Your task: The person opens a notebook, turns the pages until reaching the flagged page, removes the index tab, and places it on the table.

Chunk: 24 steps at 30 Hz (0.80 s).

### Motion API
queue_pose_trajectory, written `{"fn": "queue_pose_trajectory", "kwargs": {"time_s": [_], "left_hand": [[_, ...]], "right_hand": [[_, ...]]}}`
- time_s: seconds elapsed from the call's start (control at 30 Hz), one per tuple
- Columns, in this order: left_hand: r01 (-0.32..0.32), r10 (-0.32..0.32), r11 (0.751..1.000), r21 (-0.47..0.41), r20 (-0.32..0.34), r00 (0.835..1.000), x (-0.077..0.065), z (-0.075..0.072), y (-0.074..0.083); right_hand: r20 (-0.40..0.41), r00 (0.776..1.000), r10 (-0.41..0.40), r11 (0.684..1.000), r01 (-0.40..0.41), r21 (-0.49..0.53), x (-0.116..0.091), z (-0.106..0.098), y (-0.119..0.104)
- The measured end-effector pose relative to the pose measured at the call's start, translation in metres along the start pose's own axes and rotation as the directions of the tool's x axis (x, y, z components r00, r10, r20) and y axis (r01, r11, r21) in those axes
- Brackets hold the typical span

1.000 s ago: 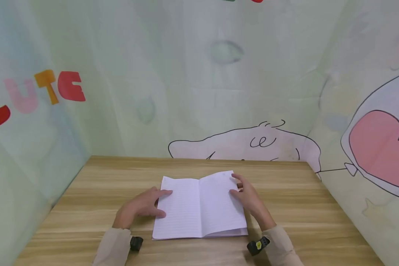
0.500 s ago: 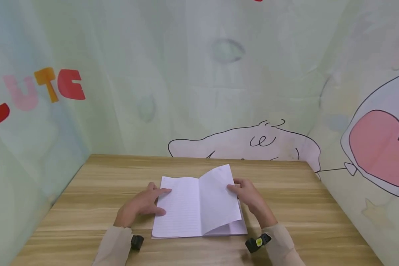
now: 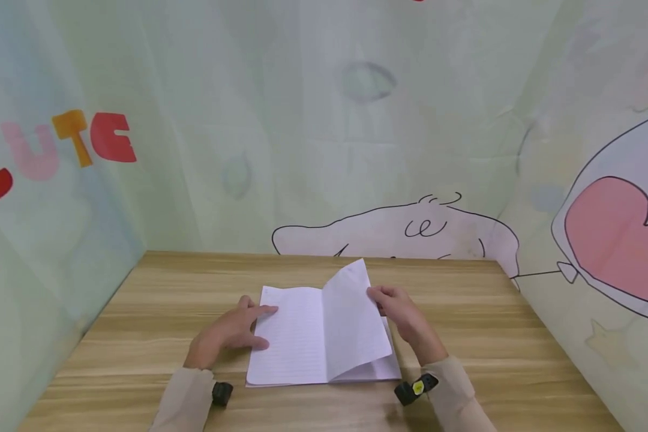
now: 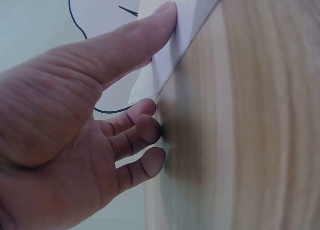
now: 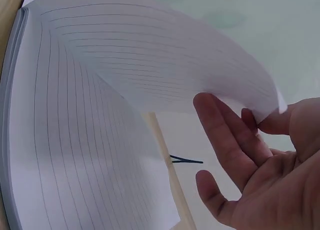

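An open notebook point(image 3: 294, 354) with white lined pages lies on the wooden table. My left hand point(image 3: 233, 331) rests at its left edge, thumb and index finger extended onto the left page; in the left wrist view the other fingertips point(image 4: 150, 129) touch the tabletop beside the edge. My right hand point(image 3: 405, 312) pinches the outer edge of a lifted page point(image 3: 352, 324) between thumb and fingers. In the right wrist view that page point(image 5: 145, 54) curves up from the spine, above the lined page point(image 5: 85, 160) underneath.
The wooden table point(image 3: 194, 282) reaches back to a printed fabric wall point(image 3: 221, 150) with cartoon drawings and letters. Each wrist wears a black strap device, one on the left wrist point(image 3: 222, 394) and one on the right point(image 3: 414, 389).
My right hand has taken hold of the right page and raised it, moving slightly left so the page tilts up from the notebook. The left hand stays in place.
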<state>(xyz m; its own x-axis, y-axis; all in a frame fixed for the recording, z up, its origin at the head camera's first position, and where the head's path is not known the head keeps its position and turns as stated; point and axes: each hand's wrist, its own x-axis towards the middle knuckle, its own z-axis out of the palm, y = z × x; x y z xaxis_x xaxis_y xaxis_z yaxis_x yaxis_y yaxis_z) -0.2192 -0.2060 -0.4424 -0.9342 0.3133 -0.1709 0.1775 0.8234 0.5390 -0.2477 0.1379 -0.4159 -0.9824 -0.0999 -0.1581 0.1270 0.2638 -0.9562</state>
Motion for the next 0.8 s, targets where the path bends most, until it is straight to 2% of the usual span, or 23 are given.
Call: {"fn": "queue_pose_trajectory", "kwargs": {"time_s": [0.1, 0.27, 0.53, 0.67, 0.8], "left_hand": [[0.001, -0.001, 1.000, -0.001, 0.001, 1.000, -0.001, -0.001, 0.000], [0.003, -0.003, 1.000, -0.009, -0.006, 1.000, -0.001, 0.000, -0.001], [-0.008, 0.008, 1.000, -0.019, -0.019, 1.000, 0.001, 0.002, -0.004], [-0.012, 0.011, 1.000, -0.019, -0.021, 1.000, 0.001, 0.001, -0.004], [-0.012, 0.012, 1.000, -0.014, -0.016, 1.000, 0.001, 0.002, -0.002]], "right_hand": [[0.019, 0.999, -0.037, 0.998, 0.036, 0.047, 0.003, 0.006, -0.001], [0.034, 0.998, -0.044, 0.997, 0.042, 0.062, 0.004, 0.018, -0.007], [0.110, 0.992, -0.062, 0.992, 0.050, 0.113, 0.006, 0.036, -0.014], [0.148, 0.987, -0.068, 0.988, 0.045, 0.149, 0.010, 0.045, -0.013], [0.172, 0.983, -0.071, 0.990, 0.048, 0.136, 0.011, 0.053, -0.010]]}}
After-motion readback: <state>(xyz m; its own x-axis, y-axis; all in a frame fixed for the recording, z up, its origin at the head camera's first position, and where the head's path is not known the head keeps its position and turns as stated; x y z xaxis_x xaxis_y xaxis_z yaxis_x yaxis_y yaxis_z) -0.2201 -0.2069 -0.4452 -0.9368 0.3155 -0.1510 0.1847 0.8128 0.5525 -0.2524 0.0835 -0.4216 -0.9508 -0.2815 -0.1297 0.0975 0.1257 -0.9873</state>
